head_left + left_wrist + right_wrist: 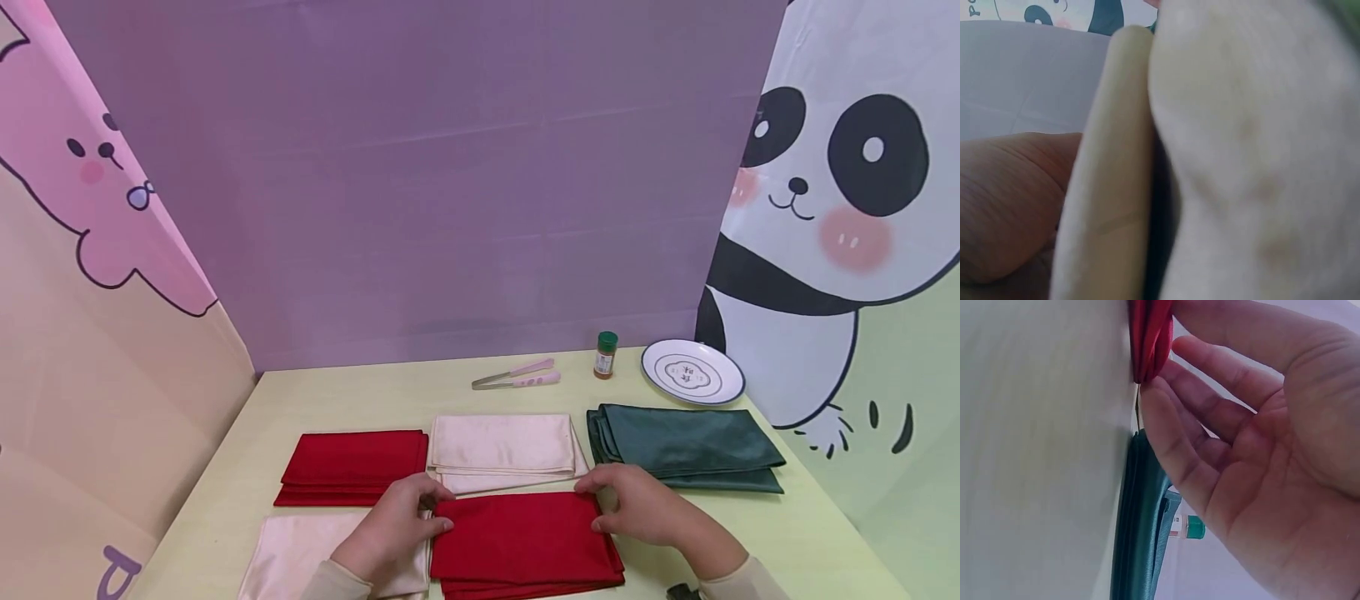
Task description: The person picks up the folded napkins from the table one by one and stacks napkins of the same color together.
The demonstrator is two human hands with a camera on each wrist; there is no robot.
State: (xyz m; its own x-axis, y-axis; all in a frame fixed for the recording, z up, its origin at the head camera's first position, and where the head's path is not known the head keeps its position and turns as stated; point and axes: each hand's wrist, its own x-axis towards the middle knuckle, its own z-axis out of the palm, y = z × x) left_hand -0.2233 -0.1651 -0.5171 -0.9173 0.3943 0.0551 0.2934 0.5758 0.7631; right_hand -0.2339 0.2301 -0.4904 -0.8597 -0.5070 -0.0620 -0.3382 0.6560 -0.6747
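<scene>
A folded red cloth [525, 537] lies flat at the front of the table, between the two hands. My left hand [401, 521] is at its left edge, thumb on the cloth and fingers by the far left corner. At the right edge, my right hand [637, 508] touches the cloth, its index finger reaching the far right corner. In the right wrist view, the loosely bent fingers of the right hand [1254, 425] meet the side of the layered red cloth [1150, 337]. A pale sleeve [1241, 156] blocks most of the left wrist view.
Folded cream cloths lie behind [502, 446] and left [300, 546] of the red one. A second red cloth [356, 462] is at left, a dark green cloth [690, 442] at right. Farther back are tongs [517, 379], a green-capped jar [605, 356] and a white plate [727, 379].
</scene>
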